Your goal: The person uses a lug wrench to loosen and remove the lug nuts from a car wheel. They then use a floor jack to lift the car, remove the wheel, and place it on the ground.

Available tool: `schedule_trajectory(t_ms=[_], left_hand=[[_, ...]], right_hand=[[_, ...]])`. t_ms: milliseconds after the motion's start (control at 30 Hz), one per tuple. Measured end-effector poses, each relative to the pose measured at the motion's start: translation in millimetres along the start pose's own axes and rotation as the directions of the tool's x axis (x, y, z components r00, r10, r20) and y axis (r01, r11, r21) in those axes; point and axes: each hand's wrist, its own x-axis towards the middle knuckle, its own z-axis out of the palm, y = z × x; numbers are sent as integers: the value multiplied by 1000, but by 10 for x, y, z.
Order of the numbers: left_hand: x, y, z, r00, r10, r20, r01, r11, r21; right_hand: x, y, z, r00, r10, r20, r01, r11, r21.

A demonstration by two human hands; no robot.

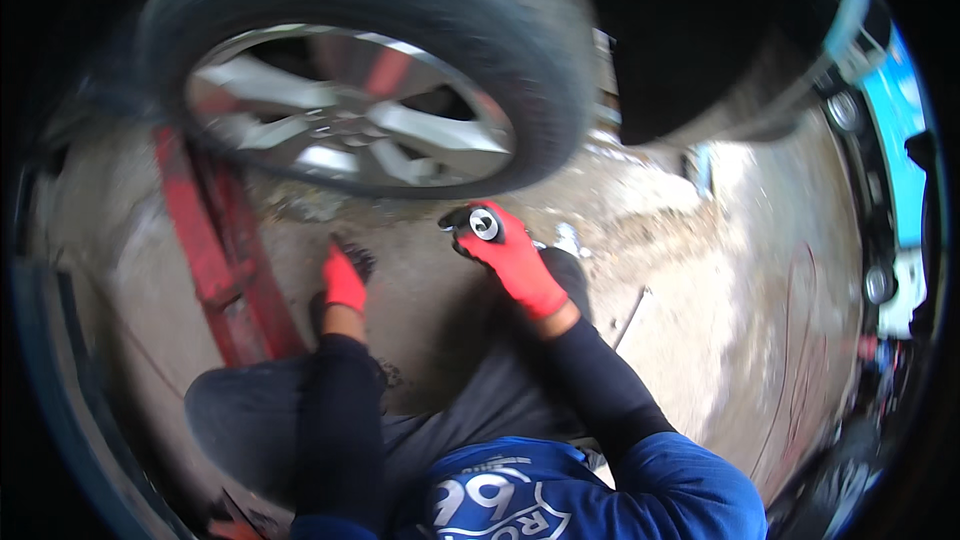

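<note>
Shirt (665, 490) nearest; right hand (507, 252) grips tool (484, 224), may drop it if glove slips; left hand's (345, 280) hold: can't tell.

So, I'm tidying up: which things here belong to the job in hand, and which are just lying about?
Seemingly in use:
wheel
round-ended metal object in the gloved right hand

Apparently just around:
thin rod on the floor
blue vehicle in the background

A round metal piece (484, 224) is held in the red-gloved right hand (508, 248) near a car wheel (350, 125); the left hand (346, 275) is seen beside a red beam (215, 260).
</note>
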Motion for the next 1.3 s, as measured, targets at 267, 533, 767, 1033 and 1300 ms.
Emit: schedule_trajectory(t_ms=[267,533,767,1033,1300], left_hand=[[37,51,-107,1000,-30,-3,27,840,542],[146,83,-187,997,-61,-38,72,836,544],[-81,740,488,991,31,133,-103,811,576],[-2326,2154,1511,686,115,718,-381,-784,490],[-2849,2572,1380,587,571,574,-476,-331,815]], right_hand=[[-2332,878,-1958,734,216,-644,-248,968,43],[-3560,2211,-2549,274,814,-511,-289,577,764],[-3383,1232,-2540,301,737,-605,-413,672,614],[-1397,-322,-928,876,386,-291,-294,903,313],[890,392,1477,967,253,-11,-240,928,284]])
